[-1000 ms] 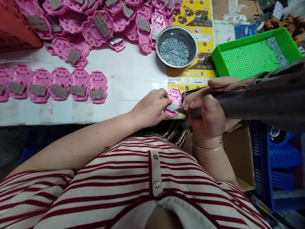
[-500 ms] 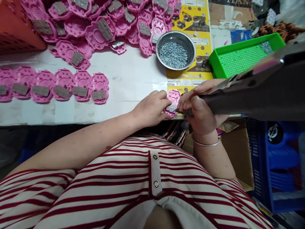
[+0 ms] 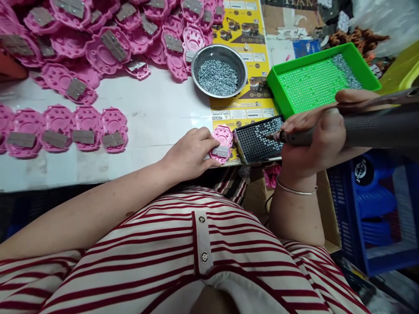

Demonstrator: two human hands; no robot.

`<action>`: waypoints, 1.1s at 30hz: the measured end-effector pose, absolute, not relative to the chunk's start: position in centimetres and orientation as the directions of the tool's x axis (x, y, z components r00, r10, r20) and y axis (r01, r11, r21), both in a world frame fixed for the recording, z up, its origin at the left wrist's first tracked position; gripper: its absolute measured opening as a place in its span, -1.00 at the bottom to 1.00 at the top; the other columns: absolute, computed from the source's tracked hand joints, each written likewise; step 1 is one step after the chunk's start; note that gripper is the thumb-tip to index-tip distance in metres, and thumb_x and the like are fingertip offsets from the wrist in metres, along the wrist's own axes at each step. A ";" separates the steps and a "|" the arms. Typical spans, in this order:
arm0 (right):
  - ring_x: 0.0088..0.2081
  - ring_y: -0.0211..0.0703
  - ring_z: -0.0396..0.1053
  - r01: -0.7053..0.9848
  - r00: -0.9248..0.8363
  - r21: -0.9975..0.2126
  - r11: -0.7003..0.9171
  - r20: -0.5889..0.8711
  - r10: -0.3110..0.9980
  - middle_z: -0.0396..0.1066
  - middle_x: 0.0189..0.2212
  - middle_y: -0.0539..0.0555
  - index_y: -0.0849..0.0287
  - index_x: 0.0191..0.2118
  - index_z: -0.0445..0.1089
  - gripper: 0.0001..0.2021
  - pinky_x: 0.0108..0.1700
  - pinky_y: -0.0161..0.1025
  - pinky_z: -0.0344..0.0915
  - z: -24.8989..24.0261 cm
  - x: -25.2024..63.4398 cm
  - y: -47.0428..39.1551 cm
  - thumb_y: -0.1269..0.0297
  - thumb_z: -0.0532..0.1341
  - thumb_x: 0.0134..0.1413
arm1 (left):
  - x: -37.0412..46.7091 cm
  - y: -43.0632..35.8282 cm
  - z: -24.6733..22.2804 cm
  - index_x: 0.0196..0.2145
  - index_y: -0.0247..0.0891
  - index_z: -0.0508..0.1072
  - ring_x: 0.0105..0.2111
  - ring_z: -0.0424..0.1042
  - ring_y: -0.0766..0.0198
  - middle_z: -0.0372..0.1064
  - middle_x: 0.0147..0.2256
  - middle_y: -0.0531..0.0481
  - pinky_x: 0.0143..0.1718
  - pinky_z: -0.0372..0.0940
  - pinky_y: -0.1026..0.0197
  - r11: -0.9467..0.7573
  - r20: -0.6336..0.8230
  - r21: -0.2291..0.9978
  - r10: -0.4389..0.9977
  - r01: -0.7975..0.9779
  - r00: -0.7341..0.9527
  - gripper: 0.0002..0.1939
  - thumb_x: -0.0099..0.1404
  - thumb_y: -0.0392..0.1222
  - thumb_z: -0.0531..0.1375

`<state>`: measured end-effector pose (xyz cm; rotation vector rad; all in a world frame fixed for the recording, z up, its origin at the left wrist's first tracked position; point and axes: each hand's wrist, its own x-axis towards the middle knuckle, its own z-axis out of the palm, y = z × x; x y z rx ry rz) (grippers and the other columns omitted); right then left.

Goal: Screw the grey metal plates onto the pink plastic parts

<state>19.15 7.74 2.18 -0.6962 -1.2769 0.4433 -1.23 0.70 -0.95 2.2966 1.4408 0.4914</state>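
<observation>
My left hand [image 3: 193, 152] pinches the left edge of a pink plastic part [image 3: 222, 136] that lies at the table's front edge. A grey metal plate [image 3: 220, 151] sits across the lower half of that part. My right hand [image 3: 314, 135] is wrapped round a dark electric screwdriver [image 3: 369, 126], held nearly level. The screwdriver's tip is over a black perforated tray [image 3: 250, 141] of small screws [image 3: 266, 131], just right of the pink part. Whether a screw sits on the tip I cannot tell.
A steel bowl [image 3: 196, 83] of screws stands behind the pink part, with a green basket [image 3: 278, 87] to its right. Pink parts [image 3: 113, 126] form a row at left; more lie heaped behind [image 3: 108, 48]. A blue crate [image 3: 340, 218] stands below at right.
My right hand has moved the screwdriver from the pink part rightward to the black tray, which now shows. My left hand still holds the part. The whole view has shifted.
</observation>
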 end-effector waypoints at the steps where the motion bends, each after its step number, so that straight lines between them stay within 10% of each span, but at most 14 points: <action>1: -0.61 -0.44 0.15 0.078 0.259 -0.694 0.715 0.707 0.658 0.34 -0.32 -0.04 0.01 -0.13 0.35 -0.78 -0.55 -0.27 0.24 2.0 19.1 7.8 0.09 0.25 0.12 | -1.2 0.7 -1.0 -0.05 -0.34 0.57 -0.17 0.37 0.05 0.41 -0.17 -0.16 -0.08 0.33 0.03 -0.400 0.091 0.493 0.907 0.773 0.411 -0.60 0.22 -0.06 0.39; 13: -0.60 -0.49 0.27 -0.012 0.255 -0.700 0.714 0.689 0.679 0.41 -0.21 0.03 0.16 -0.15 0.39 -0.78 -0.57 -0.33 0.26 1.6 18.9 8.3 0.20 0.30 0.11 | -1.3 0.5 -1.3 -0.01 -0.35 0.55 -0.14 0.38 0.06 0.43 -0.15 -0.18 -0.05 0.34 0.02 -0.402 0.121 0.516 0.908 0.757 0.400 -0.57 0.23 -0.07 0.39; 21: -0.65 -0.47 0.17 -0.251 0.222 -0.653 0.715 0.680 0.699 0.16 -0.66 -0.18 0.05 -0.27 0.48 -0.92 -0.57 -0.42 0.29 4.5 16.6 6.0 0.32 0.25 0.10 | -1.3 0.8 -1.5 -0.09 -0.30 0.57 -0.13 0.38 0.06 0.40 -0.13 -0.15 -0.04 0.34 0.02 -0.400 0.136 0.539 0.910 0.742 0.392 -0.65 0.22 -0.07 0.39; 33: -0.68 -0.31 0.20 -0.333 -0.018 -0.726 0.602 0.643 0.766 0.16 -0.63 -0.15 -0.05 -0.08 0.47 -0.72 -0.60 -0.23 0.25 1.2 13.2 4.4 0.23 0.31 0.05 | -1.1 1.2 -0.9 -0.16 -0.28 0.56 -0.10 0.34 0.05 0.33 -0.13 -0.13 -0.03 0.29 0.03 -0.346 0.081 0.536 0.929 0.770 0.361 -0.69 0.22 -0.04 0.38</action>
